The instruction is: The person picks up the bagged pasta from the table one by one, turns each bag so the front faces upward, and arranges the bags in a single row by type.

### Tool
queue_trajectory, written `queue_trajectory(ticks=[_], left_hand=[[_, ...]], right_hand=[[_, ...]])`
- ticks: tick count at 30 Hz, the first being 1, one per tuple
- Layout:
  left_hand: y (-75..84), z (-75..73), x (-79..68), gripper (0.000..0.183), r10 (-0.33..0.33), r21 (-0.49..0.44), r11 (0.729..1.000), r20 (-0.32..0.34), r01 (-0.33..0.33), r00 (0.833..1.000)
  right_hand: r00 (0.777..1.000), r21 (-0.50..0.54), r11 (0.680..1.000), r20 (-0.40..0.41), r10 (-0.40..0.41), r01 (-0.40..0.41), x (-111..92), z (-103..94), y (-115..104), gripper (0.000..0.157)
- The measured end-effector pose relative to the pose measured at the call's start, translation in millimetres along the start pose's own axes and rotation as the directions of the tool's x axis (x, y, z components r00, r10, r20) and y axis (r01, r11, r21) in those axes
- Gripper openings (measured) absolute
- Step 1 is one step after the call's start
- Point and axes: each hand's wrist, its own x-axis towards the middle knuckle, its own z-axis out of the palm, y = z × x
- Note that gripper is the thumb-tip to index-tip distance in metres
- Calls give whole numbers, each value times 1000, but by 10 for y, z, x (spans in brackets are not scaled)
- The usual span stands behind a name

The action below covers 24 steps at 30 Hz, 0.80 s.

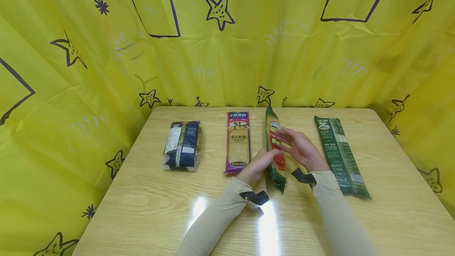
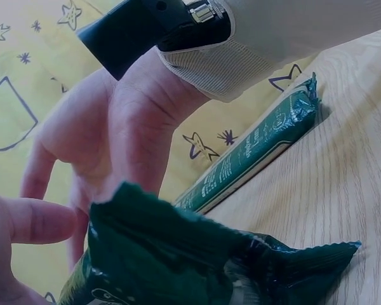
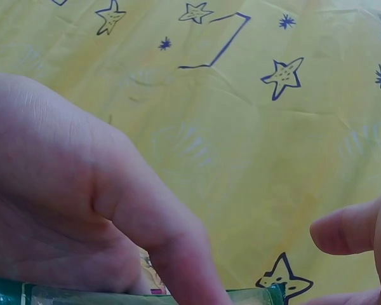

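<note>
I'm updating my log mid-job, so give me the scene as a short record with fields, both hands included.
Left hand: holds the red-labelled green pack, thumb across it
Right hand: fingers loosely extended at that pack's label; contact unclear
Left of that pack: pink-and-purple pasta pack, then farther left a blue pack
Right of it: dark green pack, lying flat
Surface: wooden table
Backdrop: yellow curtain with starfish drawings
</note>
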Motion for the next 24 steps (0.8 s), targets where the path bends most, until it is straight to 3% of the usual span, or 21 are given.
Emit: queue_trajectory(ticks=[10,24], left_hand=[[-6,-10,12,40,3,-14,1000,3,-3,1000],[6,-21,20,47,-11,-63,998,15,11,1000]], right_hand=[[1000,-13,1000,4,6,-6,-1,1,-3,65],[1000,13,1000,8,-7,6,-1,-16,0,50]])
